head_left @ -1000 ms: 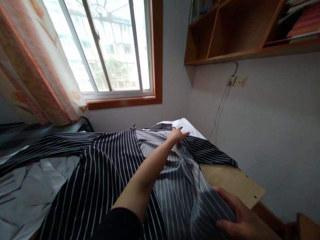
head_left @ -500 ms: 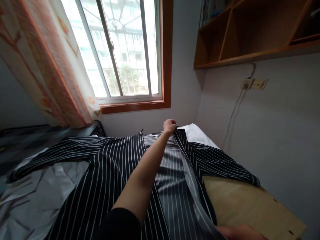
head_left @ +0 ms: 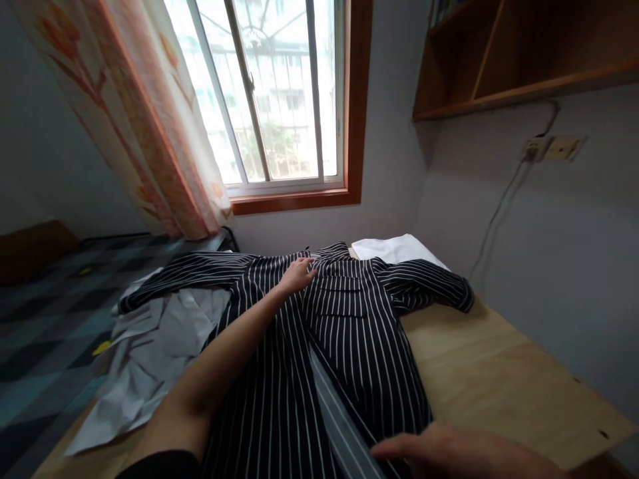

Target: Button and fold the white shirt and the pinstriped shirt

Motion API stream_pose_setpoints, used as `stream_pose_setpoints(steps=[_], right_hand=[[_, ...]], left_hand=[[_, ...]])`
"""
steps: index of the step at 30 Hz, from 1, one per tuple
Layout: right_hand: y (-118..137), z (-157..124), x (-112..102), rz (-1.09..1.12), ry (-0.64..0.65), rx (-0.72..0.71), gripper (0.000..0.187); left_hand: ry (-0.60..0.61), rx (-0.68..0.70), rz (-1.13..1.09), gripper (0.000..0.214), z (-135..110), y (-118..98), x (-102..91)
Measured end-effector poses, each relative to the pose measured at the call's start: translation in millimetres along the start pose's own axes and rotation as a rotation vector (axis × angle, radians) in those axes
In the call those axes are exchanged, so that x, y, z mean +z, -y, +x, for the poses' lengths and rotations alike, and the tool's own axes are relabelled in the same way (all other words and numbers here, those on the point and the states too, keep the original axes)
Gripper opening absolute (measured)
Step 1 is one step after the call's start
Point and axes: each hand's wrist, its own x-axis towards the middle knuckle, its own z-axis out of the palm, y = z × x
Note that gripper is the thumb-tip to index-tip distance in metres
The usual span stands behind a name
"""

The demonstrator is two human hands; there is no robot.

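Observation:
A black shirt with thin white stripes [head_left: 344,332] lies spread face up on a wooden board [head_left: 479,372], its two front panels closed over each other. My left hand [head_left: 298,274] reaches far forward and rests near the collar, fingers curled on the fabric at the placket. My right hand [head_left: 439,452] lies flat at the shirt's lower hem near the bottom edge of view, fingers stretched out on the cloth. The right sleeve [head_left: 434,286] is spread to the right, the left sleeve [head_left: 184,273] to the left.
Crumpled white paper or cloth [head_left: 150,346] lies left of the shirt. A folded white item [head_left: 394,249] sits beyond the collar. A window [head_left: 279,100] with a curtain [head_left: 140,120] is ahead; a wooden shelf [head_left: 524,60] and a wall socket with cable [head_left: 544,150] are on the right.
My left hand pulled the right front panel over from the right and laid it shut across the grey inside. My right hand moved along the lower hem. The view shifted left.

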Motion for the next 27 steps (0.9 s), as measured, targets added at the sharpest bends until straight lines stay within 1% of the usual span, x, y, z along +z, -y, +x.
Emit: stream_pose_setpoints(steps=[1, 2, 3, 4, 5, 6, 7, 8, 9, 10, 11, 13, 14, 16, 17, 19, 21, 22, 23, 25, 26, 27], right_hand=[[1, -1, -9, 0.01, 0.001, 0.032, 0.054], [-2, 1, -20, 0.021, -0.01, 0.055, 0.058], [-8, 6, -32, 0.028, -0.044, 0.061, 0.057], [-18, 14, -45, 0.011, -0.127, 0.06, 0.055], [-30, 24, -59, -0.046, -0.259, 0.053, 0.051], [-45, 37, -72, -0.146, -0.449, 0.053, 0.049], [-60, 51, -84, -0.29, -0.648, 0.061, 0.049], [-75, 64, -95, -0.462, -0.767, 0.075, 0.052], [-88, 77, -104, -0.616, -0.824, 0.115, 0.054], [-99, 89, -112, -0.747, -0.835, 0.174, 0.055], [-107, 99, -117, -0.858, -0.814, 0.231, 0.057], [-117, 113, -123, -1.006, -0.743, 0.327, 0.058], [-119, 117, -125, -1.049, -0.715, 0.359, 0.058], [-121, 121, -127, -1.085, -0.678, 0.414, 0.055], [-120, 122, -129, -1.08, -0.664, 0.451, 0.053], [-116, 120, -132, -1.062, -0.645, 0.533, 0.047], [-108, 118, -131, -1.079, -0.666, 0.578, 0.042], [-101, 117, -129, -1.102, -0.7, 0.564, 0.04], [-94, 117, -124, -1.124, -0.739, 0.519, 0.039], [-77, 119, -109, -1.125, -0.782, 0.345, 0.04], [-69, 120, -99, -1.092, -0.767, 0.238, 0.042], [-60, 123, -88, -1.038, -0.728, 0.137, 0.044]], left_hand=[[0.042, 0.061, -0.005, 0.037, -17, -6, -3.7], [0.11, 0.14, -0.017, 0.039, -36, -13, -7.6], [0.19, 0.229, -0.045, 0.041, -58, -20, -11.0], [0.284, 0.316, -0.078, 0.045, -80, -28, -13.5], [0.406, 0.397, -0.087, 0.049, -102, -35, -14.8], [0.531, 0.465, -0.062, 0.053, -124, -42, -14.7], [0.623, 0.523, -0.011, 0.056, -143, -47, -13.2], [0.678, 0.579, 0.054, 0.057, -160, -50, -10.6], [0.708, 0.63, 0.12, 0.052, -175, -51, -7.0], [0.711, 0.674, 0.175, 0.043, -187, -51, -2.9], [0.696, 0.709, 0.208, 0.031, -199, -50, 1.6], [0.633, 0.744, 0.204, 0.012, -221, -47, 10.9], [0.595, 0.754, 0.177, 0.01, -232, -46, 15.7], [0.547, 0.775, 0.118, 0.013, -253, -47, 24.8], [0.556, 0.79, 0.094, 0.015, -261, -50, 28.4], [0.631, 0.812, 0.044, 0.019, -271, -57, 31.3], [0.726, 0.83, 0.008, 0.024, -269, -65, 25.4], [0.75, 0.831, 0.008, 0.03, -264, -68, 19.3], [0.744, 0.813, 0.028, 0.04, -259, -69, 11.6], [0.659, 0.717, 0.119, 0.066, -251, -64, -4.4], [0.602, 0.65, 0.175, 0.077, -250, -58, -11.1], [0.55, 0.584, 0.23, 0.082, -252, -51, -16.1]])
